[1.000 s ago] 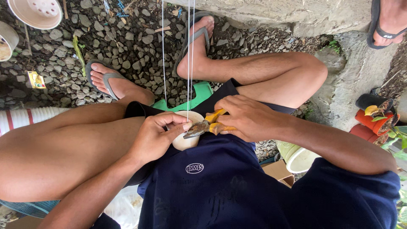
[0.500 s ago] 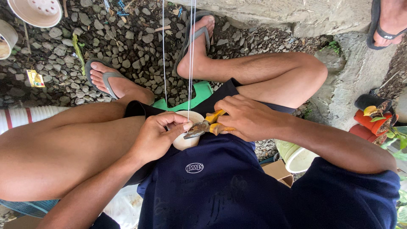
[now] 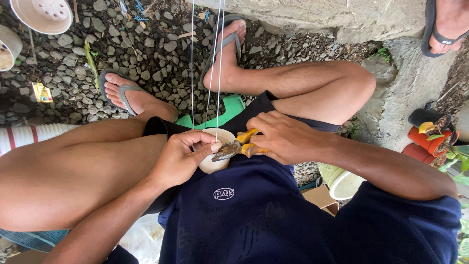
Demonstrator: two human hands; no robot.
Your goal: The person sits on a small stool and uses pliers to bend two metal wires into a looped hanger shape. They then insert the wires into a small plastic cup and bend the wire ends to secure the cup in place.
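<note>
Now, pliers: one pair [image 3: 238, 146], orange-handled, right hand [image 3: 286, 137] grip clamped on them.
Cup: one small white cup [image 3: 213, 164], left hand [image 3: 181, 159] grip clamped on it.
Strings: three white strings [image 3: 218, 73], running far upward.

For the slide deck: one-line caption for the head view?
Seated person's left hand steadies a small cream pot while the right hand works yellow-handled pliers at its rim, wires rising above.

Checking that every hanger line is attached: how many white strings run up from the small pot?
3. All rise from the small white pot between the hands: one string on the left, two close together on the right. Others may be hidden behind the hands.
</note>
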